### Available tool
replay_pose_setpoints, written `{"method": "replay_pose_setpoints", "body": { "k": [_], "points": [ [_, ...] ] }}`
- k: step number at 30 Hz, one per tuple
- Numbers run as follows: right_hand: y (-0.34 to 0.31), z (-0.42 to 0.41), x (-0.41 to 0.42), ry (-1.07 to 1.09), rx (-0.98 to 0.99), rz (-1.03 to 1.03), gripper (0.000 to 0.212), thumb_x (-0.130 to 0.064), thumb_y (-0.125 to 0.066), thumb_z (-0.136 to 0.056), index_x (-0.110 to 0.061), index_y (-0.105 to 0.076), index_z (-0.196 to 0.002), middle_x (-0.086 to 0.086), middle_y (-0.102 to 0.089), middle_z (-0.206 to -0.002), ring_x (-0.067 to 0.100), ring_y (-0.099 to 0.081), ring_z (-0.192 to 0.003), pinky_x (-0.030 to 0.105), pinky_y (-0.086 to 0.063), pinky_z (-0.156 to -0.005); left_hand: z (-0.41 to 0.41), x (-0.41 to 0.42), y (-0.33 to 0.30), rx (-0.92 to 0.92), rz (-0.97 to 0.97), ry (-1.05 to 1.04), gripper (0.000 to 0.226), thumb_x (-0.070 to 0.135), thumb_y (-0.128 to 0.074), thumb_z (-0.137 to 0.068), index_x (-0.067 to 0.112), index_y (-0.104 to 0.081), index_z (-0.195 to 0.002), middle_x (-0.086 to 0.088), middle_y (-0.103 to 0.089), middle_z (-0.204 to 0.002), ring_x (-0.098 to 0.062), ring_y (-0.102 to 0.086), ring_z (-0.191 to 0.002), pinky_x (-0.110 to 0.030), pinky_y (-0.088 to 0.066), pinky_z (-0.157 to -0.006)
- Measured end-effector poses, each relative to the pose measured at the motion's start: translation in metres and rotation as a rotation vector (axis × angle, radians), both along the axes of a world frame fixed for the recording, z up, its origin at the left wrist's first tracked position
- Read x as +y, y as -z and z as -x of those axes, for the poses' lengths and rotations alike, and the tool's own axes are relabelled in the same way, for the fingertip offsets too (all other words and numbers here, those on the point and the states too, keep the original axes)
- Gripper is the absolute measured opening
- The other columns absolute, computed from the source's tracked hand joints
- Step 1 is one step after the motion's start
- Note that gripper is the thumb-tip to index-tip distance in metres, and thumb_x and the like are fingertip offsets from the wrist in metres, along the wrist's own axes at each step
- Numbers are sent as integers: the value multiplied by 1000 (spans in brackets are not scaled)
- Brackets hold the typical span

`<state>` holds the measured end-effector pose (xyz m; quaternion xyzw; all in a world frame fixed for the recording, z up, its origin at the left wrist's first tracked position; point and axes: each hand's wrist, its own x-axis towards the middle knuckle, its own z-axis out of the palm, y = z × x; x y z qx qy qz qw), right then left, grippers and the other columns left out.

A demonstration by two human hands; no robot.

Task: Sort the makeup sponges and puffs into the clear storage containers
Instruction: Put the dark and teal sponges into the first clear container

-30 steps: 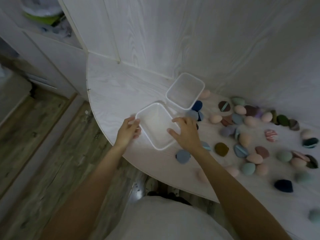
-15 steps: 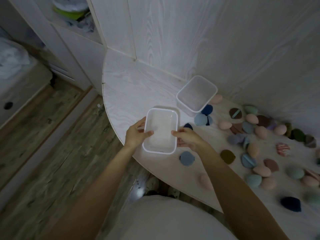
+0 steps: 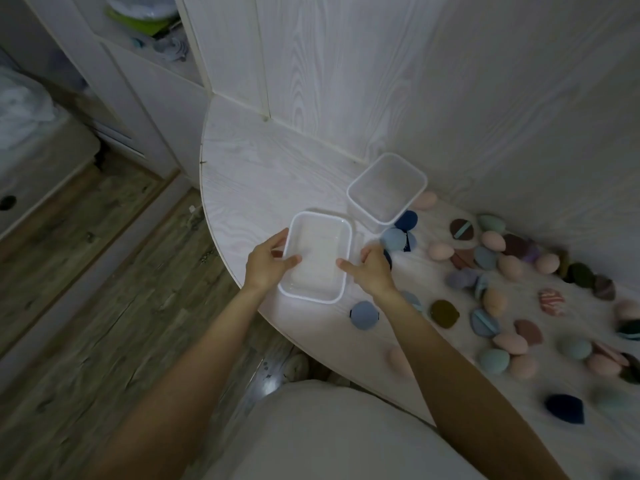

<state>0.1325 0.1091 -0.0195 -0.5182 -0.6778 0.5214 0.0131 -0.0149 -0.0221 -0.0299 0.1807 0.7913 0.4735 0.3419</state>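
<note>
A clear rectangular container (image 3: 317,233) sits near the table's curved front edge. My left hand (image 3: 265,265) grips its left rim, thumb over the edge. My right hand (image 3: 369,268) holds its right rim. A second clear container (image 3: 408,174) stands empty behind it, close to the wall. Several makeup sponges and puffs lie scattered to the right: a blue round puff (image 3: 363,315), a light blue sponge (image 3: 393,239), a pink egg sponge (image 3: 440,251), an olive puff (image 3: 444,313) and a navy puff (image 3: 564,408).
The white wood-grain table (image 3: 263,174) meets a white panelled wall (image 3: 381,81) behind. Its curved edge drops to a wooden floor (image 3: 104,306) on the left. A white cabinet with a shelf (image 3: 145,36) stands at the far left.
Both hands have turned the near container so that its long side runs away from me, and shifted it slightly toward the table edge. The camera view has swung left.
</note>
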Motion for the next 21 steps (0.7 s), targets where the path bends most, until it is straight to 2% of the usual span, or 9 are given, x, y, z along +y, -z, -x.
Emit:
{"method": "replay_pose_setpoints", "body": {
  "k": [3, 4, 7, 8, 10, 13, 16, 18, 21],
  "points": [
    [-5, -4, -3, 209, 165, 170, 66, -21, -72, -80, -11, -33, -132, 2, -46, -108, 21, -50, -104, 39, -54, -84, -3, 6, -4, 174, 20, 53, 59, 25, -70, -82, 21, -46, -136, -2, -51, -133, -18, -56, -108, -34, -47, -92],
    [-6, -5, -2, 242, 212, 209, 60, -18, -71, -81, -13, -37, -130, 0, -50, -100, 21, -52, -100, 37, -55, -80, -6, 7, -8, 288, 35, 93, 62, 31, -69, -82, 20, -43, -138, -3, -44, -139, -19, -54, -111, -35, -47, -93],
    [-14, -11, 0, 252, 313, 209, 18, -11, -67, -84, -10, -56, -98, 1, -56, -78, 19, -57, -78, 29, -51, -64, -22, 7, -22, 649, 110, 328, 89, 63, -67, -69, 27, -31, -142, -5, -27, -149, -23, -37, -128, -42, -38, -102],
    [-19, -12, -1, 256, 354, 208, 12, -11, -64, -86, -8, -59, -96, 3, -58, -77, 17, -58, -75, 27, -50, -63, -31, 4, -24, 733, 134, 428, 97, 73, -62, -63, 30, -27, -143, -5, -26, -150, -24, -31, -132, -43, -32, -104],
    [-27, -12, -3, 288, 450, 252, 19, -17, -55, -91, -6, -62, -105, 8, -63, -86, 16, -61, -78, 26, -53, -66, -45, -3, -23, 800, 163, 536, 98, 76, -59, -60, 35, -25, -143, -3, -26, -148, -24, -26, -133, -42, -29, -104],
    [-30, -16, -3, 274, 445, 201, 24, -24, -44, -96, -18, -66, -102, 1, -64, -100, 14, -59, -95, 24, -49, -82, -50, -12, -20, 746, 13, 381, 68, 50, -69, -75, 33, -42, -136, 3, -43, -139, -16, -39, -125, -32, -41, -98],
    [-10, -24, -4, 11, 268, -127, 24, -23, -42, -98, -20, -64, -108, -5, -55, -115, 11, -49, -111, 19, -34, -90, -38, -15, -35, 490, -204, 224, 45, 41, -65, -82, 30, -56, -125, 12, -55, -127, 1, -49, -115, -16, -41, -92],
    [6, -27, -5, -156, 167, -390, 24, -27, -52, -95, -14, -67, -107, 0, -53, -121, 16, -49, -113, 21, -36, -89, -23, -17, -44, 300, -246, 161, 36, 39, -60, -87, 31, -57, -122, 15, -57, -122, 9, -51, -108, -11, -40, -89],
    [27, -32, -9, -359, 59, -671, 33, -37, -57, -87, -9, -70, -98, 9, -54, -128, 28, -54, -111, 34, -47, -88, 3, -19, -42, -33, -318, -95, 30, 41, -45, -95, 27, -57, -120, 5, -63, -118, -8, -62, -104, -26, -48, -88]
  ]
}}
